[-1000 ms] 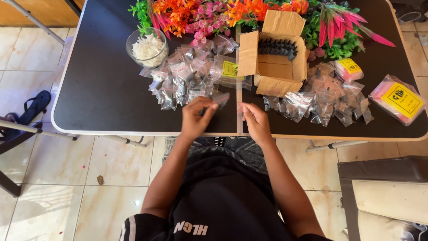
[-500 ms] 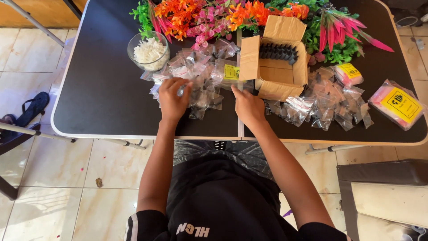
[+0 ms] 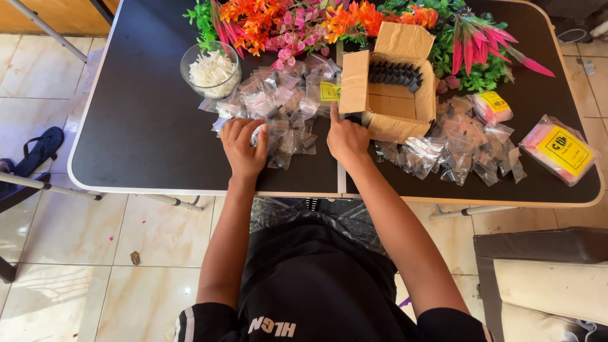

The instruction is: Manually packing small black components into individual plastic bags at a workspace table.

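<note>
both hands had slid up from the table's near edge since the earlier frame. left hand lay spread, fingers wide, flat on the left pile of small clear bags; whether it gripped one i could not tell. right hand pointed one finger toward 12 o'clock, beside the open cardboard box, holding nothing. black pieces filled only the box's far end. another heap of bags waited at 3 o'clock, so much looked undone.
</note>
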